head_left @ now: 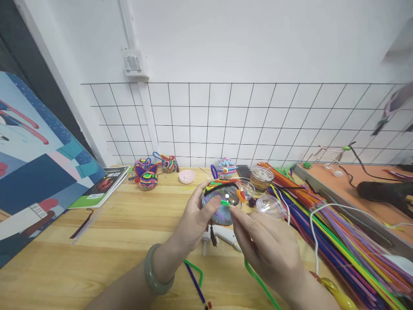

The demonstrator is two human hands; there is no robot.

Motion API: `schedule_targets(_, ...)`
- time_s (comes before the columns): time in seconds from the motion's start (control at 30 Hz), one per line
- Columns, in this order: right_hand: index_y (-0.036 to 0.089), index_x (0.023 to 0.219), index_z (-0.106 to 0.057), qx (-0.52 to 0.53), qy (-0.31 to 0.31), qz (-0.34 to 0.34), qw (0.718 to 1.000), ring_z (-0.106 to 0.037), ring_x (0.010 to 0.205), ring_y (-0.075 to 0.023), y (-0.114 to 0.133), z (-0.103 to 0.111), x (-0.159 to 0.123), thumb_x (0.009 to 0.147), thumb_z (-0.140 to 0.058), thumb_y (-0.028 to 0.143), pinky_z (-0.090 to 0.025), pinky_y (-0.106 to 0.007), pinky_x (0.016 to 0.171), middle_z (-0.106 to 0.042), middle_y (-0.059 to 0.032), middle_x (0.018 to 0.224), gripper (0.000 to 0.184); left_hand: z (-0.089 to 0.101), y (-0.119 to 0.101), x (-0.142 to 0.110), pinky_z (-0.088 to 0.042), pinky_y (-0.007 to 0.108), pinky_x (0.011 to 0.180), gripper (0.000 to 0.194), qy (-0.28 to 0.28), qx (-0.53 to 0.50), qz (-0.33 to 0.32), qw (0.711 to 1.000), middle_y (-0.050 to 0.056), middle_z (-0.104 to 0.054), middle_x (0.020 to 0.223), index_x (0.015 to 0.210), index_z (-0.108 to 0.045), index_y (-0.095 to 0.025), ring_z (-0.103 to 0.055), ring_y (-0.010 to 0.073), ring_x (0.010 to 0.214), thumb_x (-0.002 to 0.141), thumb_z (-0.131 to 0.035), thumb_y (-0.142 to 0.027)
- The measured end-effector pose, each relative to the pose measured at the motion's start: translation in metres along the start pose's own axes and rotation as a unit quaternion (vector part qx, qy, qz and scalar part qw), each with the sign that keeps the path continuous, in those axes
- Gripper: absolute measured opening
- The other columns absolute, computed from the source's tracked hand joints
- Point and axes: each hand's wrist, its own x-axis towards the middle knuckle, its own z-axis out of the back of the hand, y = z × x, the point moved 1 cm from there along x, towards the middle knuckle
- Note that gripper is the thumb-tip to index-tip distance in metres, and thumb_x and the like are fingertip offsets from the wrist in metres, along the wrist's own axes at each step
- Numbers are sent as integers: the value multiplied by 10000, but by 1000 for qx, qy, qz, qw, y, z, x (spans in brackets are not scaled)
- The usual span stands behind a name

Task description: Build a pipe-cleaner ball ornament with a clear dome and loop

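Note:
My left hand (196, 215), with a pale green bangle on its wrist, grips a clear ball (226, 217) partly wound with coloured pipe cleaners. Black edging, an orange disc and a purple loop show on the ball, and a dark tassel (213, 237) hangs below it. Between thumb and fingers, my right hand (267, 241) pinches a green pipe cleaner (258, 277) against the ball's front. Its tail comes out beneath the hand. Under the ball lies a white glue gun (226, 234), partly hidden by my hands. Green and purple pipe cleaner pieces (195, 280) lie nearer me.
Finished pipe-cleaner balls (148, 178), a pink dish (186, 176) and another wound ball (226, 168) stand at the back. Clear half-shells (270, 206) and a jar (262, 178) sit right of centre. Bundled pipe cleaners (348, 241) and a white cable (314, 241) fill the right side.

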Motion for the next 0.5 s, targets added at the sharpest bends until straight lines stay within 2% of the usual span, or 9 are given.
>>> schedule_targets(0.27, 50, 1140, -559, -53, 25, 21, 998, -480, 509, -142, -1, -1, -2, 885, -503, 56, -356, -284, 483, -587, -24, 589, 262, -3, 4, 0, -496, 333, 909, 444, -24, -17, 8, 1000, 81, -646, 1193, 1190, -548, -224, -596, 244, 1112, 780, -682, -327)
schedule_targets(0.5, 10, 1138, -578, -107, 59, 22, 992, -446, 505, -160, 0, -6, -4, 898, -462, 76, -335, -313, 487, -561, -29, 590, 275, -3, 8, -1, -555, 324, 754, 375, -26, -4, 35, 999, 81, -634, 1184, 1160, -520, -245, -637, 236, 1011, 821, -630, -362)
